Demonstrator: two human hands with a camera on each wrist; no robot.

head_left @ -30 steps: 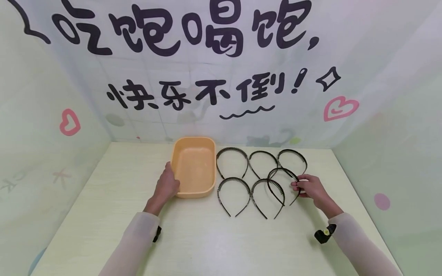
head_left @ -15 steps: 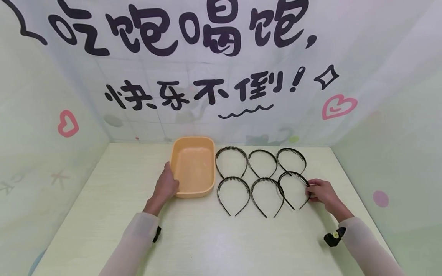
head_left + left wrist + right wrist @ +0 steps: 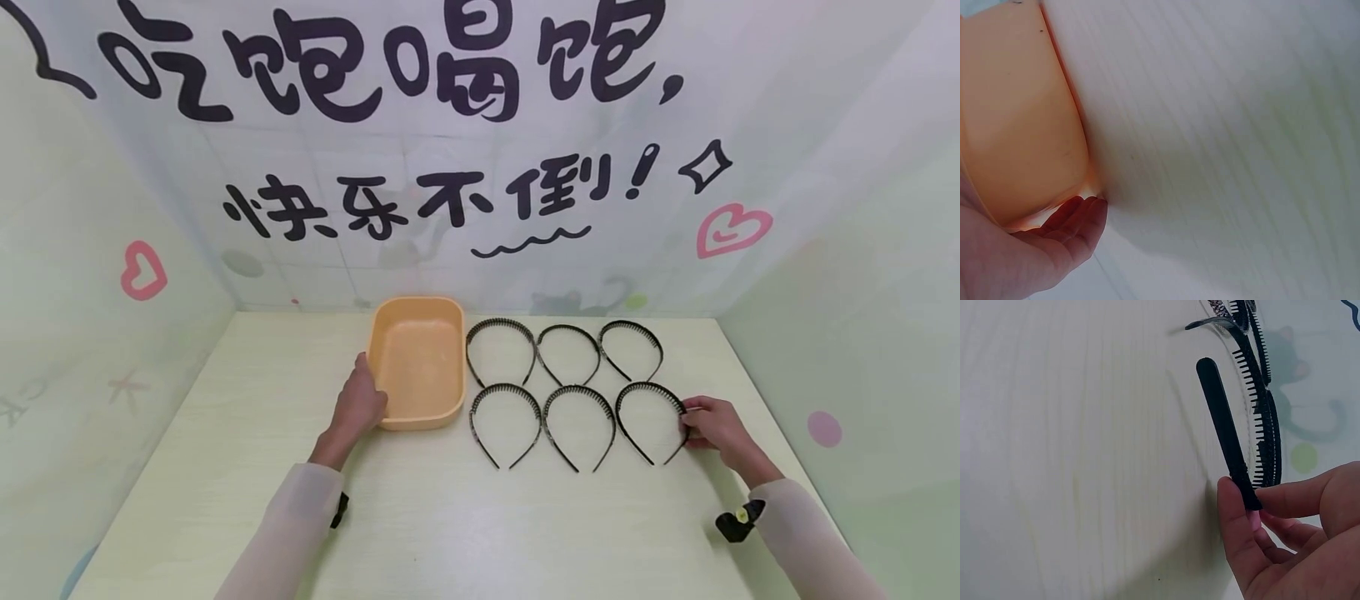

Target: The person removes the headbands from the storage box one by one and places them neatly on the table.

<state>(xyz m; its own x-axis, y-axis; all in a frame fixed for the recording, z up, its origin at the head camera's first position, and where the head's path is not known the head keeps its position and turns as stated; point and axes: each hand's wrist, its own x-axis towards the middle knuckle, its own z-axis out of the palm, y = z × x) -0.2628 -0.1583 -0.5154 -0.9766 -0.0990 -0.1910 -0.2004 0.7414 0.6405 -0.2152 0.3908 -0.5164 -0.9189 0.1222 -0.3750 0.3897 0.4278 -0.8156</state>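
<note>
My right hand point(image 3: 716, 425) pinches one side of a black toothed headband point(image 3: 649, 386), low over the table at the right end of the front row. In the right wrist view, thumb and fingers grip one arm of this headband point(image 3: 1221, 422), its rounded tip pointing away from the hand. At the left, my left hand point(image 3: 360, 404) holds a peach-orange plastic basin point(image 3: 417, 367) by its near left corner. The left wrist view shows the fingers point(image 3: 1082, 228) bent around the underside of that corner. Nothing lies inside the basin.
Three dark headbands stand in a back row, a left one point(image 3: 501, 322), a middle one point(image 3: 567, 328) and a right one point(image 3: 630, 323). In front lie two more, a left one point(image 3: 505, 387) and a middle one point(image 3: 577, 388). Printed curtain walls point(image 3: 480, 283) enclose the pale table point(image 3: 465, 533).
My right hand has carried its headband right and slightly nearer, off its overlap with the neighbouring headbands, into line with the front row. The left hand and basin hold still.
</note>
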